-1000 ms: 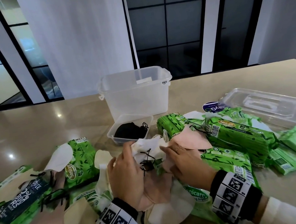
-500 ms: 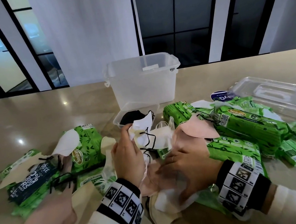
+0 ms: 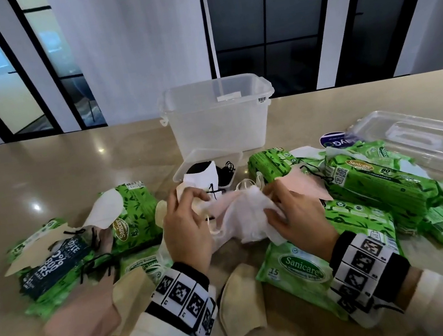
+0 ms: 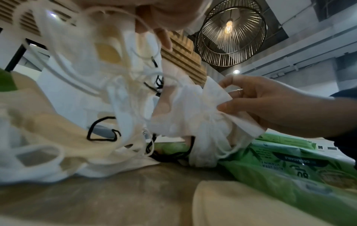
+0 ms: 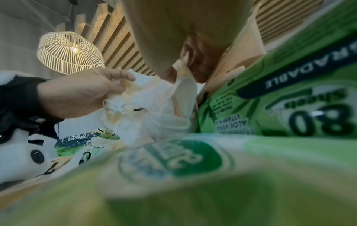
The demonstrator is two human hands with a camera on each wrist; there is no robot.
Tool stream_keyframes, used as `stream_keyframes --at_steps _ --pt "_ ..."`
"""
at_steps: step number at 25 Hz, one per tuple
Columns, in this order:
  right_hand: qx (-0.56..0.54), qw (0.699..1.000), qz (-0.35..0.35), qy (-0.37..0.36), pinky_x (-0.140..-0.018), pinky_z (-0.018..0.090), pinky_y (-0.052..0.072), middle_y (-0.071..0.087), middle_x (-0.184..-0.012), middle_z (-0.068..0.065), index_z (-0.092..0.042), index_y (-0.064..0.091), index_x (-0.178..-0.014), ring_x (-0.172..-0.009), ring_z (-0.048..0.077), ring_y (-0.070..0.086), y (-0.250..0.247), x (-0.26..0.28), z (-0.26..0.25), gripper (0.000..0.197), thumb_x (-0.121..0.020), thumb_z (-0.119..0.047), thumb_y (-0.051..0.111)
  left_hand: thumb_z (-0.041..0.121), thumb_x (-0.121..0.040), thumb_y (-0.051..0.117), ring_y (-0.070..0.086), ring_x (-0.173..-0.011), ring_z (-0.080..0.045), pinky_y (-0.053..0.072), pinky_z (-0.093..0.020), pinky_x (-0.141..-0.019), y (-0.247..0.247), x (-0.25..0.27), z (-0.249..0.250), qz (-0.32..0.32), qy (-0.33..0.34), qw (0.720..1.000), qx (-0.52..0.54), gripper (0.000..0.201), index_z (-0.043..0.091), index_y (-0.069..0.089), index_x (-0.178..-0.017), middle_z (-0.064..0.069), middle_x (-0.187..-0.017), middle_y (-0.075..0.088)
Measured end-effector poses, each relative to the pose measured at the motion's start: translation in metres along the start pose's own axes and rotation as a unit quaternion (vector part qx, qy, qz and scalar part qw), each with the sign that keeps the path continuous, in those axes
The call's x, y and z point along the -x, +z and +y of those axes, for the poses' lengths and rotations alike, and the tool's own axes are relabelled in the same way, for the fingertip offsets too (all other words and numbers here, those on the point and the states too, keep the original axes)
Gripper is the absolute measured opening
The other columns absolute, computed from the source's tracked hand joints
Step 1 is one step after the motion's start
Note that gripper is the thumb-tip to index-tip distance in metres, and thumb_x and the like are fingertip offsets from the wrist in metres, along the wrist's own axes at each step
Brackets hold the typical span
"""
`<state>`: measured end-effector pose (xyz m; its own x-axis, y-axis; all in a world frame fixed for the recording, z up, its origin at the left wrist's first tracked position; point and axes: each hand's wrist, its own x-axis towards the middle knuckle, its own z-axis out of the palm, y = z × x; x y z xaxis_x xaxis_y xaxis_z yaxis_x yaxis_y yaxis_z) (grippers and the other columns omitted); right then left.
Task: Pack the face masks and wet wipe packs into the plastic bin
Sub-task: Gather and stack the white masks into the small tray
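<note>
Both hands hold a tangled bunch of face masks (image 3: 239, 217) just above the table, in front of me. My left hand (image 3: 187, 224) grips its left end, a white mask with black loops (image 3: 202, 182). My right hand (image 3: 293, 211) pinches the white masks (image 4: 208, 110) at the right end between thumb and fingers. The clear plastic bin (image 3: 218, 119) stands open behind them. Green wet wipe packs (image 3: 374, 182) and loose pink, beige and white masks (image 3: 82, 321) lie scattered on both sides.
A small clear tray (image 3: 235, 160) holding black masks sits in front of the bin. The bin's clear lid (image 3: 423, 140) lies at the right. A beige mask (image 3: 243, 302) lies between my wrists. The table stretches bare to the far left and behind the bin.
Both hands have gathered the masks into one bunch and lifted it off the pile. The right hand moved from pressing down on the pile to pinching the white masks.
</note>
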<state>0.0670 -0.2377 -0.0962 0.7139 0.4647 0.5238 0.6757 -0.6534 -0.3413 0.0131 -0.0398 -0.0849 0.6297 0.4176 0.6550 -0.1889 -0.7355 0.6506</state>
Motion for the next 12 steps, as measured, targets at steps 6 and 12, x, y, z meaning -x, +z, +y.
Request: stream_keyframes --at_steps 6,12 --pt "-0.066 0.993 0.098 -0.014 -0.062 0.027 0.039 0.069 -0.096 0.004 -0.011 0.042 -0.115 -0.068 0.014 0.061 0.001 -0.004 0.002 0.030 -0.091 -0.002 0.056 0.050 -0.095 0.032 0.046 -0.125 -0.020 0.031 -0.049 -0.109 0.005 0.002 0.005 -0.085 -0.044 0.995 -0.030 0.049 0.028 0.053 -0.133 -0.006 -0.136 0.050" --pt "-0.132 0.985 0.073 -0.083 -0.071 0.004 0.045 0.068 -0.091 0.001 -0.013 0.047 -0.102 -0.075 0.007 0.063 0.001 -0.001 -0.001 0.029 -0.085 -0.006 0.070 0.060 -0.070 0.071 0.061 -0.102 -0.013 0.049 -0.046 -0.094 0.013 0.010 0.003 -0.229 0.010 0.973 0.022 0.056 0.035 0.057 -0.119 0.010 -0.112 0.067"
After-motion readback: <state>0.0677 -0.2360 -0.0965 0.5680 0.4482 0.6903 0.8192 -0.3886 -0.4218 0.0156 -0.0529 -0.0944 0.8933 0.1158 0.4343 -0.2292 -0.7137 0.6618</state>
